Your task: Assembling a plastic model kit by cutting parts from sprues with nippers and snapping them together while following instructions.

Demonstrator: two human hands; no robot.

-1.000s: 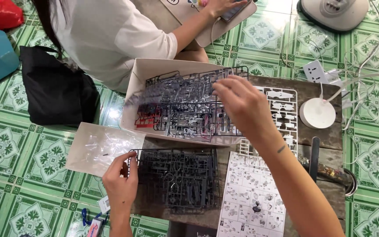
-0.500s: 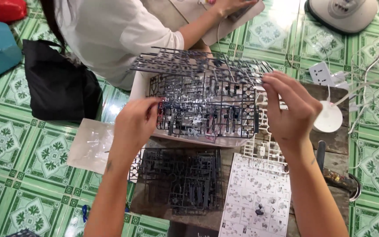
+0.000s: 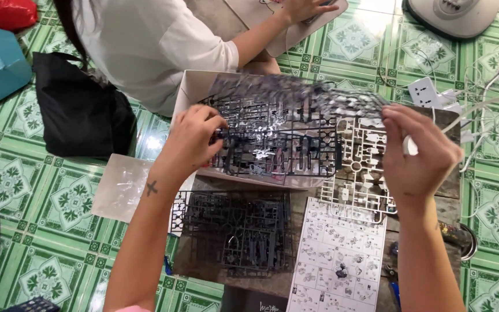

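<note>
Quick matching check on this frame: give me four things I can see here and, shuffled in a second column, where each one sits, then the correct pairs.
1. bagged dark parts frames
2. flat dark parts frame
3. instruction sheet
4. black bag

A. on the green floor tiles, at the far left
B. held up between left hand and right hand
C. lying below the right hand
D. lying on the low table below the left hand

Pairs: 1-B, 2-D, 3-C, 4-A

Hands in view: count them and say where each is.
3. Left hand grips the bagged parts frames' left edge; right hand holds their right end; another person's hand rests at top. Others may be hidden.
</note>
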